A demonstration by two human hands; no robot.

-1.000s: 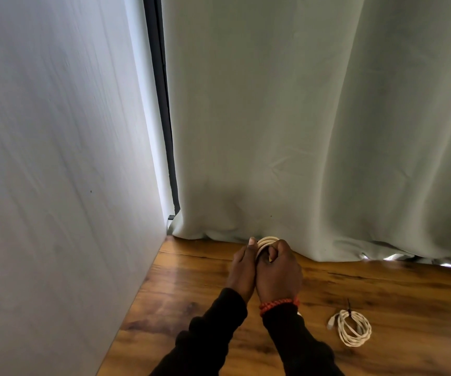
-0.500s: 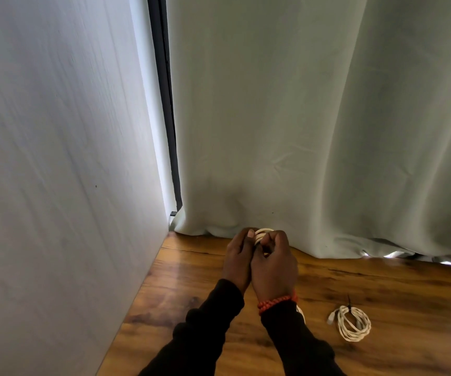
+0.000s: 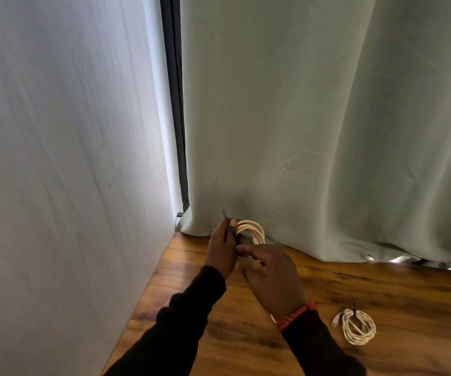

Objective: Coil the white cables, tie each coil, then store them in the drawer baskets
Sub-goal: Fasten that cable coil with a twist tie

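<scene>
Fingers point(image 3: 234, 226) of left hand point(image 3: 223, 248) curled round white cable coil point(image 3: 251, 230), thin dark tie point(image 3: 225, 219) pinched alongside; right hand point(image 3: 273, 278) fingertips pinching coil's lower loops (exact grip partly hidden); coil held above wooden surface point(image 3: 381, 294), just before pale curtain point(image 3: 327, 131); second coil point(image 3: 357, 325), tied, lying right of red bracelet point(image 3: 296, 314); black sleeves point(image 3: 181, 329); white wall point(image 3: 56, 158) left.

Wood-grain desk point(image 3: 381, 289) fills the lower frame, glossy brown with dark streaks. 1 tied coil of white cable point(image 3: 357, 326) lies flat on it at the right, black tie sticking up. The pale curtain's hem point(image 3: 327, 253) rests along its far edge.
</scene>
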